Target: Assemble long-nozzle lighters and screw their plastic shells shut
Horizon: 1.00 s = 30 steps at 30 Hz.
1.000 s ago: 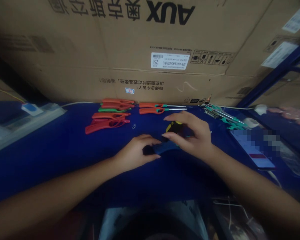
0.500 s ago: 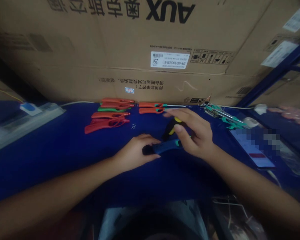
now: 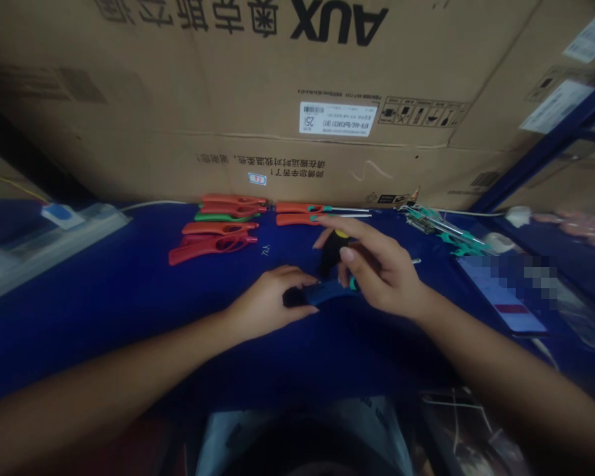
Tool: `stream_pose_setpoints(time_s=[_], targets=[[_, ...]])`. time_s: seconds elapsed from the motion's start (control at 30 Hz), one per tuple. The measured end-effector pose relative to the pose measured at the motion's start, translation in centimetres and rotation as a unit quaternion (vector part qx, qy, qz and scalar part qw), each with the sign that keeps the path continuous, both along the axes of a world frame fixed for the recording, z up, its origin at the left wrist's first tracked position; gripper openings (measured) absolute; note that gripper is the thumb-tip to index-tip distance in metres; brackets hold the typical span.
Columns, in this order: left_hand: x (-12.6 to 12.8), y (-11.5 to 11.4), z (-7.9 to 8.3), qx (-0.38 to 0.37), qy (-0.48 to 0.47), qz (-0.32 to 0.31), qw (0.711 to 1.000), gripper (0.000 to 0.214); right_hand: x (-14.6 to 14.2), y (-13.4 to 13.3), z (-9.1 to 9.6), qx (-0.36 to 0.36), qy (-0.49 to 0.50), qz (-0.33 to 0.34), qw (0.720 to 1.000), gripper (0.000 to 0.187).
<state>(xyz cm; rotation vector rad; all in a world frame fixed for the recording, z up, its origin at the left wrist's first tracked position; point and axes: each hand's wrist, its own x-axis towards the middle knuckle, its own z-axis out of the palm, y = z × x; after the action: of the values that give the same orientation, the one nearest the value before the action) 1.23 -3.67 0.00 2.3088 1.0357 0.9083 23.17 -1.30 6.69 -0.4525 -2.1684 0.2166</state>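
Observation:
My left hand (image 3: 270, 304) is closed on the dark end of a blue long-neck lighter (image 3: 330, 291), thumb on the near side and fingers on the far side. The lighter lies across in front of me, with a bit of green at its right end. My right hand (image 3: 384, 268) grips a stubby black and yellow screwdriver (image 3: 333, 254), which stands tilted over the lighter. Its lower end meets the lighter's body or is just above it; I cannot tell which. A metal tip (image 3: 416, 261) shows to the right behind my right hand.
Red, orange and green lighter handles (image 3: 213, 244) lie at the back left. Beside them are two orange lighters with metal necks (image 3: 297, 219). Green and metal lighter parts (image 3: 456, 231) and a phone (image 3: 500, 294) lie right. A cardboard box (image 3: 178, 119) stands behind the blue table (image 3: 129, 330).
My right hand has shifted slightly left, and the screwdriver now stands more upright over the lighter. My left hand and the lighter have stayed in place.

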Motion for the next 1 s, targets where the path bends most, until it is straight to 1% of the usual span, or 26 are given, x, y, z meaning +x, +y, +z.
stream_pose_setpoints(time_s=[0.03,0.1,0.13,0.17,0.2,0.27,0.3,0.33,0.37,0.4,0.47,0.5,0.53,0.57,0.63,0.67,0.7,0.73,0.77,0.83,0.87,0.9,0.93,0.97,1.0], targets=[[0.01,0.0,0.01,0.001,0.0,0.001,1.0,0.035,0.01,0.01,-0.01,0.03,0.009,-0.012,0.999,0.034],[-0.01,-0.01,0.03,0.001,-0.004,0.0,1.0,0.035,0.07,0.07,-0.08,0.117,0.023,-0.045,0.992,0.03],[-0.02,-0.01,0.05,0.0,-0.006,0.0,1.0,0.036,0.11,0.09,-0.13,0.144,0.023,-0.056,0.988,0.03],[-0.04,-0.01,0.06,-0.001,-0.007,-0.001,1.0,0.036,0.13,0.11,-0.17,0.143,0.018,-0.057,0.988,0.031],[-0.05,0.0,0.07,-0.003,-0.008,-0.002,1.0,0.035,0.14,0.12,-0.2,0.115,0.01,-0.047,0.992,0.033],[-0.07,0.03,0.07,-0.007,-0.005,-0.003,1.0,0.035,0.11,0.17,-0.21,0.021,-0.002,-0.017,1.0,0.04],[-0.07,0.04,0.07,-0.009,-0.003,-0.003,1.0,0.035,0.09,0.23,-0.21,-0.012,0.0,-0.006,1.0,0.041],[-0.07,0.04,0.07,-0.01,-0.002,-0.002,1.0,0.036,0.09,0.31,-0.21,-0.02,0.006,-0.005,1.0,0.038],[-0.06,0.03,0.07,-0.009,-0.003,0.0,1.0,0.036,0.11,0.4,-0.22,0.002,0.014,-0.016,1.0,0.034],[-0.05,0.02,0.07,-0.007,-0.004,0.0,1.0,0.036,0.15,0.49,-0.24,0.048,0.024,-0.035,0.998,0.029],[-0.04,0.0,0.1,-0.003,-0.008,-0.001,1.0,0.035,0.24,0.56,-0.32,0.156,0.038,-0.076,0.984,0.025],[-0.04,-0.01,0.12,-0.001,-0.009,-0.003,1.0,0.035,0.26,0.52,-0.37,0.186,0.037,-0.086,0.978,0.026],[-0.04,-0.01,0.14,0.0,-0.01,-0.004,1.0,0.034,0.23,0.43,-0.41,0.188,0.03,-0.083,0.978,0.027],[-0.05,-0.01,0.15,0.0,-0.012,-0.005,1.0,0.034,0.17,0.31,-0.43,0.159,0.02,-0.068,0.985,0.03],[-0.05,-0.02,0.16,-0.002,-0.011,-0.006,1.0,0.034,-0.05,0.04,-0.43,0.044,0.001,-0.022,0.999,0.039],[-0.05,-0.02,0.15,-0.004,-0.01,-0.005,1.0,0.033,-0.17,-0.04,-0.42,-0.007,0.002,-0.001,1.0,0.042],[-0.04,-0.04,0.14,-0.005,-0.008,-0.002,1.0,0.033,-0.26,-0.08,-0.41,-0.036,0.011,0.011,0.999,0.041],[-0.03,-0.06,0.11,-0.006,-0.006,0.0,1.0,0.034,-0.31,-0.06,-0.42,-0.037,0.027,0.011,0.999,0.037],[-0.03,-0.08,0.09,-0.008,-0.004,0.002,1.0,0.035,-0.32,0.0,-0.46,-0.012,0.048,-0.001,0.999,0.032],[-0.03,-0.11,0.07,-0.009,-0.005,0.002,1.0,0.036,-0.24,0.16,-0.61,0.074,0.088,-0.034,0.993,0.028],[-0.03,-0.11,0.07,-0.008,-0.006,0.0,1.0,0.036,-0.18,0.22,-0.71,0.105,0.097,-0.044,0.989,0.028],[-0.03,-0.09,0.07,-0.007,-0.007,-0.001,1.0,0.036,-0.13,0.25,-0.8,0.115,0.098,-0.046,0.987,0.027],[-0.04,-0.07,0.09,-0.007,-0.007,-0.002,1.0,0.035,-0.11,0.25,-0.88,0.097,0.089,-0.037,0.991,0.028],[-0.05,-0.05,0.1,-0.009,-0.006,-0.001,1.0,0.035,-0.12,0.24,-0.94,0.054,0.075,-0.02,0.995,0.031],[-0.05,-0.02,0.11,-0.011,-0.003,-0.001,1.0,0.035,-0.16,0.21,-0.97,-0.004,0.06,0.001,0.998,0.036]])
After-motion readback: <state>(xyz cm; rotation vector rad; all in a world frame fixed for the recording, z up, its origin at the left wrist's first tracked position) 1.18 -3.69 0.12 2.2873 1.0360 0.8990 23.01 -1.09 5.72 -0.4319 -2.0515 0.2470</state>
